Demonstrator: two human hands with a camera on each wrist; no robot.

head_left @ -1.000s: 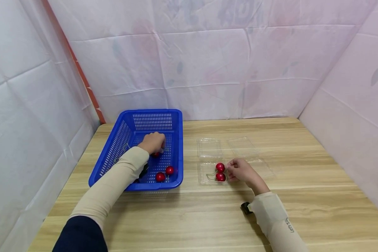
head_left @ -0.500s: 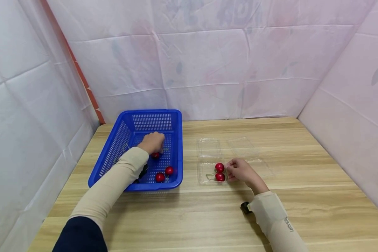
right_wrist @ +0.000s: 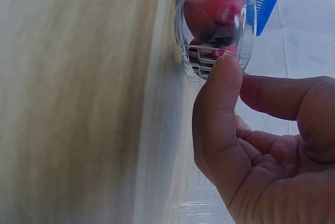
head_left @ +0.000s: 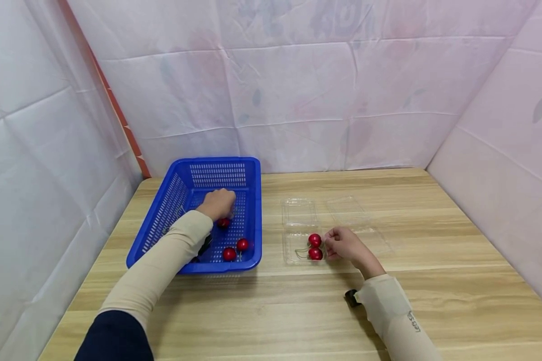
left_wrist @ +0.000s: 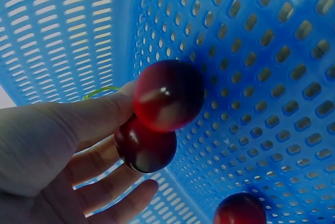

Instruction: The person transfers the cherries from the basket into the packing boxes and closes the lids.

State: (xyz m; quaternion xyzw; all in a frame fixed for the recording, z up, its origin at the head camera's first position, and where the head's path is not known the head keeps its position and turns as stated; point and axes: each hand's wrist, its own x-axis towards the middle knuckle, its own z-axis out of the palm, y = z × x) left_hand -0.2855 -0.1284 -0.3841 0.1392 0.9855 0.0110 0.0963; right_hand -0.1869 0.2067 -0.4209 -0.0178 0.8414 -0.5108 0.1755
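Note:
Inside the blue plastic basket [head_left: 256,215], my left hand [head_left: 219,203] pinches cherries by the stem between thumb and fingers. Two dark red cherries show at its fingertips in the left wrist view, an upper cherry [left_wrist: 168,96] and a lower cherry [left_wrist: 145,144]. The other fingers are spread loosely below. My right hand [head_left: 345,244] pinches the right rim of a clear plastic box [head_left: 290,245], its thumb on the wall in the right wrist view. Two cherries [head_left: 315,240] lie in that box against the same side, stems pointing left.
Two more cherries [head_left: 229,254] lie near the basket's front right corner. The box's lid [head_left: 299,211] lies folded back behind it. Another clear box [head_left: 372,239] stands open to the right, partly behind my right hand. Fabric walls [head_left: 298,100] border the wooden table [head_left: 271,316].

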